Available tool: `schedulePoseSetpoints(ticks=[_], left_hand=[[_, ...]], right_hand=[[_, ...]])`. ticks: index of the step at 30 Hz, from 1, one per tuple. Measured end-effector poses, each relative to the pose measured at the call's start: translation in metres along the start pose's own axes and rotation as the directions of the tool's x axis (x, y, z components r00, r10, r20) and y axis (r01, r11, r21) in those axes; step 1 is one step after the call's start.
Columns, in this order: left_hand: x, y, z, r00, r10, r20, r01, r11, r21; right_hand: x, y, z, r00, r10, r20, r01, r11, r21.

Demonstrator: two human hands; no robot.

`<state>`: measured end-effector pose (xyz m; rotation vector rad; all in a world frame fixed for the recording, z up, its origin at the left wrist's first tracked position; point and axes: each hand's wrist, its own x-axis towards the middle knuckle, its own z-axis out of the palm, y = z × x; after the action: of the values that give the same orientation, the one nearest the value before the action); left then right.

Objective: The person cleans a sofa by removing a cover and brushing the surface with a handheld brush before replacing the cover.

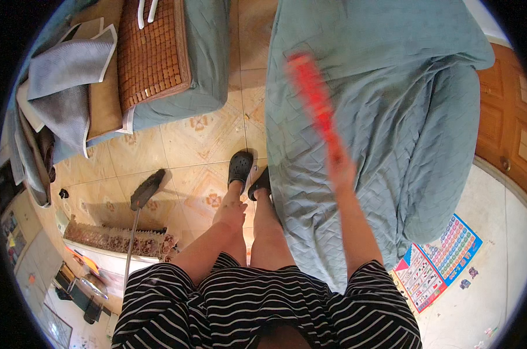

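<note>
A red brush (pixel 309 89), blurred by motion, is in my right hand (pixel 341 168), which is shut on its handle. The brush is over a seat or sofa draped in a wrinkled grey-green quilted cover (pixel 376 131); whether its bristles touch the cloth I cannot tell. My left hand (pixel 232 213) hangs low in front of my leg, apparently holding nothing, with some fingers apart. Below it are my feet in black clogs (pixel 240 166), on the tiled floor beside the covered seat.
Another covered seat bears a brown beaded mat (pixel 152 56) and grey cloth pads (pixel 71 65). A broom (pixel 146 189) stands at the left near a lace-trimmed cloth (pixel 110 235). A wooden door (pixel 503 104) and wall charts (pixel 442 261) are at the right.
</note>
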<state>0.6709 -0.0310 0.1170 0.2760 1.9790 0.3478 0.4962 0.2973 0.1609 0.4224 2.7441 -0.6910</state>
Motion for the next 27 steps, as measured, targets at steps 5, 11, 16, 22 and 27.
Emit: schedulePoseSetpoints(ticks=[5, 11, 16, 22, 27], left_hand=[[0.005, -0.01, 0.021, 0.994, 0.051, -0.097, -0.051, 0.999, 0.002], [0.007, -0.008, 0.023, 0.997, -0.03, -0.069, 0.024, 0.997, -0.078], [0.006, -0.035, 0.024, 1.0, -0.004, 0.018, 0.004, 1.0, 0.012], [-0.019, -0.04, 0.013, 0.995, -0.097, 0.007, 0.098, 0.993, -0.062], [-0.016, -0.015, 0.019, 0.995, -0.039, 0.09, 0.038, 0.999, 0.01]], right_hand=[[0.124, 0.087, -0.079, 0.757, 0.454, -0.469, -0.225, 0.856, 0.466], [-0.058, 0.032, 0.047, 0.948, -0.064, 0.312, 0.078, 0.996, -0.034], [-0.153, 0.001, 0.03, 0.722, -0.123, 0.681, 0.266, 0.958, -0.11], [0.031, -0.001, -0.036, 0.94, -0.061, -0.335, 0.089, 0.994, 0.069], [0.048, -0.026, -0.018, 0.993, -0.08, -0.084, 0.07, 0.991, -0.11]])
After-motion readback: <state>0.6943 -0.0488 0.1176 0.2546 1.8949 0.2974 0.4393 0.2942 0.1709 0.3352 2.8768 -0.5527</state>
